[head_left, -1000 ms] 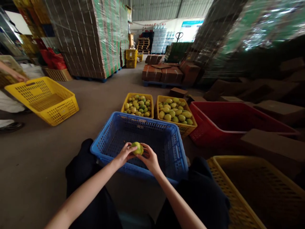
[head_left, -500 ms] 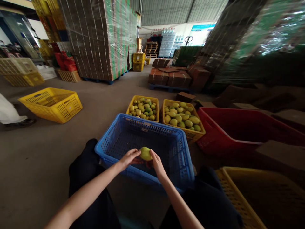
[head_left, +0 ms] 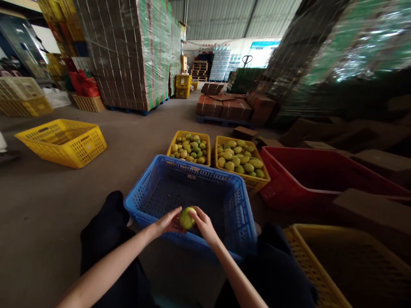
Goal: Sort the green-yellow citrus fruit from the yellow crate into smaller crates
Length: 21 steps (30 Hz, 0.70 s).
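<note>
A yellow-green mango (head_left: 186,218) is held between my two hands, over the near side of a blue plastic crate (head_left: 242,222). My left hand (head_left: 169,221) supports it from the left, with the thumb on top and the fingers partly hidden beneath. From the right, my right hand (head_left: 203,222) is closed on it with the thumb across its near face. The blue crate stands between my knees, and its dark bottom shows few details. Just beyond it are two yellow crates of similar fruit, the left crate (head_left: 168,147) and the right crate (head_left: 257,184).
A red bin (head_left: 282,188) stands to the right, with a yellow crate (head_left: 316,261) nearer me. Another yellow crate (head_left: 85,147) is on the floor at left. Wrapped stacks of cartons (head_left: 118,55) and a pallet of flat cardboard (head_left: 236,111) lie farther back.
Both hands have drawn the mango slightly nearer and turned it, so its rounder end faces me. The view has shifted a little to the right. The person's leg at left has moved mostly out of view.
</note>
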{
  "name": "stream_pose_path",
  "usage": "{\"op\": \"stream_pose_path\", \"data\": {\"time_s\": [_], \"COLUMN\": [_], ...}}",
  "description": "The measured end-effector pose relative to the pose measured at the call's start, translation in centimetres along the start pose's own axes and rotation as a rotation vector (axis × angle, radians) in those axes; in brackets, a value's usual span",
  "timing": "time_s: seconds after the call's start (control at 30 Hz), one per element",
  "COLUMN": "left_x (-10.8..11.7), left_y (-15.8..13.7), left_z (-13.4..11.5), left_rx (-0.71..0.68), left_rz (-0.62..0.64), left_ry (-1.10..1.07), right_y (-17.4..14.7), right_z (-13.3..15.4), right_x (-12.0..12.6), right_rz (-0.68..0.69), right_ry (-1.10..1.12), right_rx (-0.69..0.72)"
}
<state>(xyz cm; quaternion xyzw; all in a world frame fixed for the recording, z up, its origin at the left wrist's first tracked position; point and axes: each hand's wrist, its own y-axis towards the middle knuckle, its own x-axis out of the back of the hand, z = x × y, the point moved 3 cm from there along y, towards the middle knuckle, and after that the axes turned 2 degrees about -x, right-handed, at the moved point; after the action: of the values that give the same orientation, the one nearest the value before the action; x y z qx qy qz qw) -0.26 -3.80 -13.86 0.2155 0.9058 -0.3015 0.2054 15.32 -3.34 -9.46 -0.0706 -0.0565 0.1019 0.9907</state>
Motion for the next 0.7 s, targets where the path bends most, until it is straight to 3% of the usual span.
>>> {"op": "stream_pose_path", "data": {"time_s": [0.17,0.3,0.53,0.7], "left_x": [-1.4,-2.4,-3.1,-3.8], "left_y": [0.7,1.7,1.4,-0.2], "left_z": [0.9,0.4,-3.1,-4.8], "left_rx": [0.026,-0.037,-0.37,-0.655], "left_rz": [0.029,0.005,-0.147,-0.17], "left_ry": [0.005,-0.048,-0.02,0.27], "right_y": [-0.5,-0.4,0.8,1.3], "right_z": [-0.4,0.1,0.6,-1.0], "right_x": [0.6,1.1,2.0,1.1], "right_rz": [0.003,-0.024,-0.197,-0.024], "right_ry": [-0.013,-0.015,0.065,0.236], "right_rx": [0.011,0.053,0.058,-0.178]}}
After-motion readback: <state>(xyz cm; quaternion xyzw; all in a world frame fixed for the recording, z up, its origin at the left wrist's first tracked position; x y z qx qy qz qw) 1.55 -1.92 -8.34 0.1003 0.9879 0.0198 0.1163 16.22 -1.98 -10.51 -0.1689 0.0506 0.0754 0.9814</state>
